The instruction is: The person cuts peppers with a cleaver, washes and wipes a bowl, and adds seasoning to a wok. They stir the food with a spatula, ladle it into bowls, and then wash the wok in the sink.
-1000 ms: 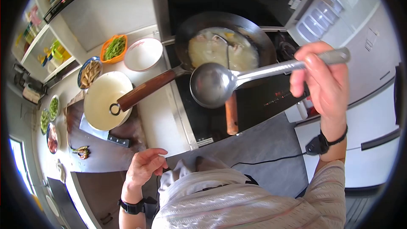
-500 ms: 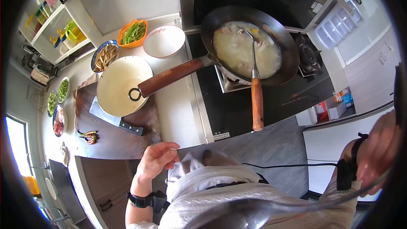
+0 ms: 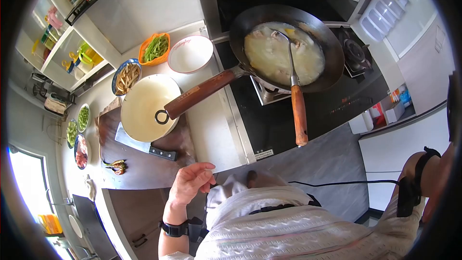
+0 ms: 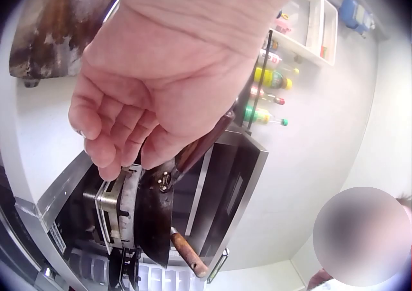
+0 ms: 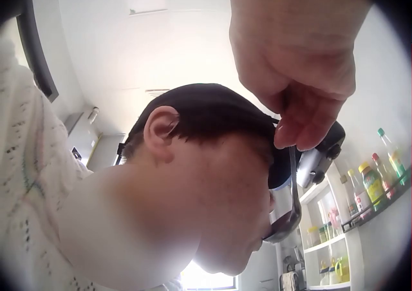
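My right hand [image 5: 293,65] pinches the handle of a metal ladle [image 5: 284,226], whose bowl is right at the person's mouth in the right wrist view. Only part of that hand shows at the head view's right edge; the ladle lies outside that view. Near the counter's front edge hangs my left hand [image 3: 192,183], fingers loosely curled, holding nothing. On the stove sits a dark wok [image 3: 332,67] of cloudy pale broth [image 3: 284,55] with several chunks in it. A wooden-handled utensil [image 3: 298,115] leans in the wok, its metal end in the broth.
The wok's wooden handle [image 3: 202,94] reaches over a cream pot [image 3: 144,106]. A cleaver [image 3: 144,145] lies on the cutting board [image 3: 159,173]. Behind stand a white bowl [image 3: 190,55], an orange basket [image 3: 161,61] of greens and a plate of brown strips [image 3: 127,79].
My right hand has lifted the ladle from in front of the wok up to the mouth, out of the head view. My left hand keeps its loose curl near the counter's edge.
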{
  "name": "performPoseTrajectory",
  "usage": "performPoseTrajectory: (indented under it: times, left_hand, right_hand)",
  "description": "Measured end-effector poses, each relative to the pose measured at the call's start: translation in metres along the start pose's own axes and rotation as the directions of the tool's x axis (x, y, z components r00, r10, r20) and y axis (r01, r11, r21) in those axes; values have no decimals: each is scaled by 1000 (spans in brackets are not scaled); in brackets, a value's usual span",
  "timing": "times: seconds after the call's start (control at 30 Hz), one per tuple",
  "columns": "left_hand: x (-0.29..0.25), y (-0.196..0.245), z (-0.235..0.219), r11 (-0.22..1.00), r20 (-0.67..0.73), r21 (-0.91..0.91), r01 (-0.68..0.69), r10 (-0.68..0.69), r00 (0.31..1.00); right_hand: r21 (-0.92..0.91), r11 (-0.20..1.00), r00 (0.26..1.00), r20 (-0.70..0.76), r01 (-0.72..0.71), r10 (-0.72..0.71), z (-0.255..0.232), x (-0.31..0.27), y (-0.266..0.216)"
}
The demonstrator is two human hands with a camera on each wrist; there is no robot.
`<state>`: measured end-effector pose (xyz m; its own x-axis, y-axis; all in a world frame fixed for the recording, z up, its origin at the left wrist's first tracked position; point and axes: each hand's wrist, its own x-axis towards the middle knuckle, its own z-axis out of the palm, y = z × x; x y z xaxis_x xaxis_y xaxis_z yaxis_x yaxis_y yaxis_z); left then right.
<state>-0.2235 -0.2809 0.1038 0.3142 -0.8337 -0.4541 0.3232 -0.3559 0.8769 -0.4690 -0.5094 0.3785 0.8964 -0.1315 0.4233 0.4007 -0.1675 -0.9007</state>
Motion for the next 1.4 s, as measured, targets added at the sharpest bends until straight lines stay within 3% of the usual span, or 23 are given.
performPoseTrajectory:
  times: [0.27,0.4,0.53,0.63,0.67,0.7,0.87,1.1,1.23,1.27,1.37,1.4]
  left_hand:
    - [-4,-7,-6,999,20,-33,2,-1,1000]
    - [-10,-10,-10,999,13,-49,10,-9,1000]
    - [-19,-9,-13,997,-42,-80,-19,16,999]
    - [-31,-5,-18,994,-75,-65,-83,78,994]
    - [-31,-6,-23,994,-84,-69,-88,82,993]
    - [-33,-8,-28,994,-95,-79,-81,73,993]
    - [-44,4,-60,994,-144,-50,-100,92,985]
    - [-60,40,-145,978,-183,67,-198,207,961]
    - [-72,56,-210,933,-226,165,-321,352,908]
    - [-75,55,-228,929,-230,166,-330,362,903]
    - [-86,66,-261,931,-241,181,-318,355,903]
    - [-87,65,-271,923,-224,169,-346,378,898]
  right_hand:
    - [98,995,999,-26,-25,27,7,-12,-9]
    - [219,972,976,-181,-82,123,6,-24,-2]
    - [-310,942,961,-273,-129,42,6,-26,25]
    - [-259,965,984,-176,-40,-7,-1,-18,47]
    - [-243,966,945,-328,-84,0,1,-17,52]
    - [-248,963,929,-370,-109,10,3,-14,54]
    - [-315,932,880,-474,-178,7,23,7,65]
    - [-342,937,932,-357,-76,-54,85,54,71]
    - [-108,994,987,-157,27,-44,121,94,68]
    - [-102,994,992,-125,-29,16,130,102,60]
    - [212,976,976,200,48,-92,136,136,63]
    - [90,995,986,160,31,-45,148,140,56]
